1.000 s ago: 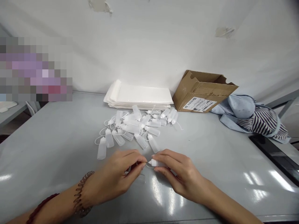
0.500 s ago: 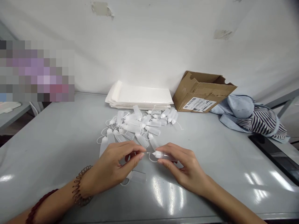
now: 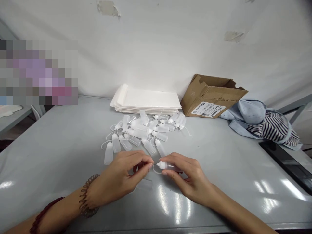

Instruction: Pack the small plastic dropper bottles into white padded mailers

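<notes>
Wore a coiled spiral bracelet and a dark red cord bracelet on the left wrist, both near the lower edge of view. Held the left hand and the right hand low over the grey table, fingertips facing and almost meeting. Pinched a small translucent needle-tip bottle between right thumb and curled fingers, its body lying sideways and its white capped tip pointing at the left hand, with a thin looped tether hanging beneath. Pressed left thumb and forefinger together right beside that tip; could not tell what, if anything, sat between them. Had a second bottle lying flat on the table just below the left hand. Faced a loose pile of matching bottles just beyond the hands, tethers tangled. Farther back, saw a stack of white sheets against the wall, a tilted open cardboard box with a shipping label, and a heap of blue and striped cloth to its right
</notes>
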### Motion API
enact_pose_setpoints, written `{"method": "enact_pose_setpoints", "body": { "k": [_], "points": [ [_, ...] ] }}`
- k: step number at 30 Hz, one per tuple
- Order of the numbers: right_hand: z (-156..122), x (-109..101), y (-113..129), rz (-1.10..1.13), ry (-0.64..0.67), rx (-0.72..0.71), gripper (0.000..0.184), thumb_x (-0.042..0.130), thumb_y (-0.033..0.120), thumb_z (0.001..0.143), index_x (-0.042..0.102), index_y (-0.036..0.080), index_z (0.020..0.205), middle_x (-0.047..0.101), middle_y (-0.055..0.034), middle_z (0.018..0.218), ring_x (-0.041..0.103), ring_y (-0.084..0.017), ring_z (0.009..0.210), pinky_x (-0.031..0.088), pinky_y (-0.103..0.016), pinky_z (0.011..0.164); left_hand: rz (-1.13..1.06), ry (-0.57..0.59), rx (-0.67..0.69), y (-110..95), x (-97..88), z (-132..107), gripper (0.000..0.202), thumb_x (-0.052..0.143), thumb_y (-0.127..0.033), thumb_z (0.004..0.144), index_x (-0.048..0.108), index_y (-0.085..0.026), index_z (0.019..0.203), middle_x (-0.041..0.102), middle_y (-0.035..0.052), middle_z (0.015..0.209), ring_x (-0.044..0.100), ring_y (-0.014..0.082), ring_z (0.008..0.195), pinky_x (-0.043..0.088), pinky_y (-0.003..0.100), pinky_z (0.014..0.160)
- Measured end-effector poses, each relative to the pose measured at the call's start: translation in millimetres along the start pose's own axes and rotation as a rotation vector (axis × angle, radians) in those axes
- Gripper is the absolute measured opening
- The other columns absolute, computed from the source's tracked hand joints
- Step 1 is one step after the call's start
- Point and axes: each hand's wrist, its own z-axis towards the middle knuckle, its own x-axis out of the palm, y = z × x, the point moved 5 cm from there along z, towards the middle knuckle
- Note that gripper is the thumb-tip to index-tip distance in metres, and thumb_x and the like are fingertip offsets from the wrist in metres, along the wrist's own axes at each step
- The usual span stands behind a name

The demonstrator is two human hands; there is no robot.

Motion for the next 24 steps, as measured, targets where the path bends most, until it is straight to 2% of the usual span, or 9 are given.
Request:
{"method": "enact_pose_setpoints", "body": {
  "k": [11, 24],
  "points": [
    [-0.2, 2.7, 2.1, -0.017, -0.011, -0.024, 0.022, 0.047, 0.020, 0.091, 0.056, 0.018, 0.112, 0.062, -0.0049, 0.083, 0.054, -0.013, 0.066, 0.045, -0.024, 0.057, 0.007, -0.022, -0.030, 0.6, 3.2, -0.5, 0.016, 0.048, -0.017, 0.087, 0.061, -0.018, 0.078, 0.057, -0.0023, 0.062, 0.050, 0.0096, 0.056, 0.039, 0.018, 0.051],
    [-1.0, 5.7, -2.0, 0.029, 0.010, 0.028, 0.021, 0.049, 0.021, 0.090, 0.058, 0.017, 0.108, 0.060, -0.0040, 0.079, 0.051, -0.012, 0.063, 0.042, -0.023, 0.054, -0.027, -0.008, -0.036, 4.1, 7.8, -1.2, 0.014, 0.049, -0.014, 0.086, 0.061, -0.018, 0.079, 0.058, -0.0022, 0.064, 0.051, 0.0096, 0.058, 0.039, 0.018, 0.052]
  ]
}}
